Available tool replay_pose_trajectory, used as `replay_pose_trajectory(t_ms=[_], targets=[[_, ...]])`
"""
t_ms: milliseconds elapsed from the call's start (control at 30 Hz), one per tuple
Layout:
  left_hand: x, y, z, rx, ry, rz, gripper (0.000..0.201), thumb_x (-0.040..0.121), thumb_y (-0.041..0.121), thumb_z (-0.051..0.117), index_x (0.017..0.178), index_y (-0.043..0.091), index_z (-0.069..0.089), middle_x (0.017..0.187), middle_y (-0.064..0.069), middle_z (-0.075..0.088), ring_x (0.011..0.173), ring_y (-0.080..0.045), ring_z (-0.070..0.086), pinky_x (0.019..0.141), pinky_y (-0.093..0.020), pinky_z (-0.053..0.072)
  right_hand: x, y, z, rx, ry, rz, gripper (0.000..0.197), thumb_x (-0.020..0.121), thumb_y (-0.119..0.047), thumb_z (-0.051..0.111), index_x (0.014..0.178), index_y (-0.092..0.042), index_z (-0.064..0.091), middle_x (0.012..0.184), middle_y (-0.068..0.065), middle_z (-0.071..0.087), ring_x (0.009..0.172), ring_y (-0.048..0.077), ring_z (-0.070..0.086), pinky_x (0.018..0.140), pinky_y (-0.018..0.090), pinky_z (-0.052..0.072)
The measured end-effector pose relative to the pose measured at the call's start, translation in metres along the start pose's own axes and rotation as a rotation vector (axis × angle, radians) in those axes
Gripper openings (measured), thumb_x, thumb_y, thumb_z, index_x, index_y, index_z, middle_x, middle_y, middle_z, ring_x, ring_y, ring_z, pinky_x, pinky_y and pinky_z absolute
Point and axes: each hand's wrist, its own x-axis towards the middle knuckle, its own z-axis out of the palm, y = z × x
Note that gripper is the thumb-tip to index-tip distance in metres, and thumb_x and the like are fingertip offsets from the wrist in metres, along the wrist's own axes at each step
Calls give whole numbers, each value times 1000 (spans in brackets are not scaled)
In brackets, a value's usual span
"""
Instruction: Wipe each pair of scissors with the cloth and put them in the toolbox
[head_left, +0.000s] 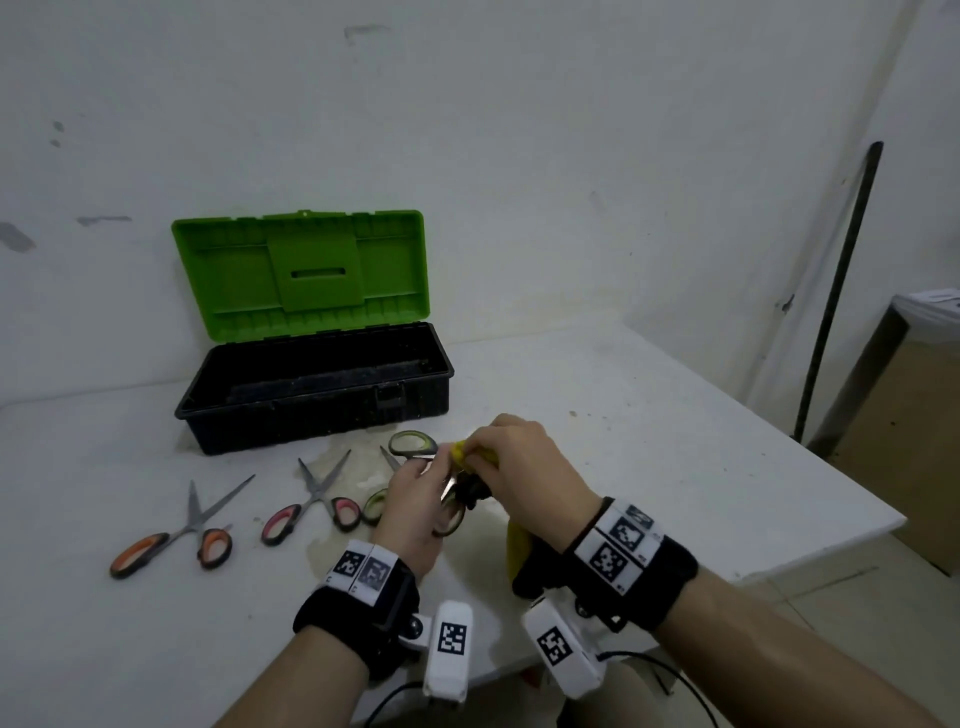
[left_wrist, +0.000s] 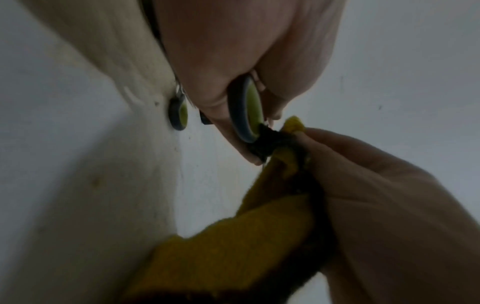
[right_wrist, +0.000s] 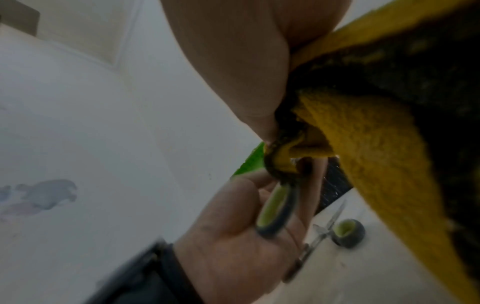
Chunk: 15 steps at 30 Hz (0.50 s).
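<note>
My left hand (head_left: 410, 499) grips a green-handled pair of scissors (head_left: 451, 517) by a handle loop (left_wrist: 245, 107), just above the white table. My right hand (head_left: 519, 462) pinches a yellow-and-black cloth (head_left: 519, 545) round the scissors where they leave the left hand (right_wrist: 233, 236); the cloth's tail (right_wrist: 376, 144) hangs down. A second green-handled pair (head_left: 375, 506) lies on the table beside the left hand. Pink-handled scissors (head_left: 317, 499) and orange-handled scissors (head_left: 176, 535) lie open further left. The black toolbox (head_left: 311, 410) stands behind them, its green lid (head_left: 301, 270) up.
The toolbox stands against the white wall at the back of the table. The table's right edge (head_left: 779, 467) runs diagonally toward me. Beyond it a dark pole (head_left: 836, 291) leans on the wall, and a brown box (head_left: 924, 395) stands on the floor.
</note>
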Motion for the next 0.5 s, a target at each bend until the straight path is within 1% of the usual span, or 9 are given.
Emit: replay_pose_trajectory(t_ms=[100, 133, 167, 233, 267, 333, 367, 433, 500], targets=[[-5, 5, 0, -150, -65, -92, 56, 103, 51, 42, 112, 2, 68, 111, -23, 72, 99, -32, 69, 87, -41, 54, 0, 1, 6, 19, -24, 21, 20, 95, -26, 57, 98, -17, 74, 92, 6, 60, 85, 24, 60, 77, 36, 50], [-5, 6, -1, -208, -63, -114, 58, 104, 54, 39, 113, 3, 66, 113, -23, 72, 101, -33, 69, 88, -43, 55, 1, 2, 5, 19, -20, 27, 22, 95, -28, 56, 98, -16, 74, 91, 6, 60, 84, 24, 60, 76, 36, 49], [-5, 8, -3, -235, -45, -116, 56, 105, 52, 38, 115, 4, 64, 115, -24, 71, 100, -34, 70, 86, -44, 57, 2, 2, 6, 19, -19, 29, 23, 95, -30, 56, 97, -15, 74, 90, 6, 60, 84, 24, 60, 75, 37, 49], [-4, 9, -4, -210, -8, -101, 47, 105, 41, 40, 122, 3, 61, 120, -27, 69, 98, -34, 70, 77, -42, 59, 4, 1, 4, -3, -22, 14, 22, 95, -30, 58, 98, -16, 74, 89, 7, 60, 84, 25, 60, 74, 37, 49], [-2, 8, -4, -179, -5, -92, 45, 104, 37, 43, 126, 2, 59, 121, -28, 68, 98, -33, 70, 78, -43, 59, 4, -1, 4, -9, -30, -1, 20, 95, -28, 58, 101, -17, 74, 91, 7, 60, 86, 24, 60, 75, 36, 50], [-2, 6, 0, -121, -22, -78, 46, 103, 38, 43, 127, 2, 60, 119, -28, 68, 97, -33, 69, 89, -49, 55, 3, -7, 4, -17, -57, -34, 20, 95, -24, 57, 107, -20, 73, 96, 6, 59, 89, 22, 59, 78, 34, 50], [-3, 5, 1, -97, -33, -84, 48, 104, 41, 40, 125, 4, 62, 116, -25, 70, 97, -32, 69, 92, -49, 53, 2, -9, 5, -38, -80, -45, 21, 96, -23, 55, 109, -21, 72, 99, 6, 58, 91, 22, 59, 78, 33, 50], [-2, 1, 2, -62, -62, -88, 55, 107, 47, 32, 127, 6, 62, 117, -22, 71, 101, -31, 70, 91, -47, 54, 3, -11, 6, -92, -120, -51, 24, 97, -22, 52, 112, -19, 70, 102, 6, 56, 93, 23, 58, 78, 33, 49], [-2, -1, 1, -35, -67, -75, 56, 108, 49, 27, 130, 8, 60, 117, -23, 71, 104, -33, 69, 92, -50, 55, 4, -11, 5, -136, -140, -30, 25, 97, -21, 50, 112, -19, 69, 100, 8, 56, 92, 26, 59, 77, 35, 49]])
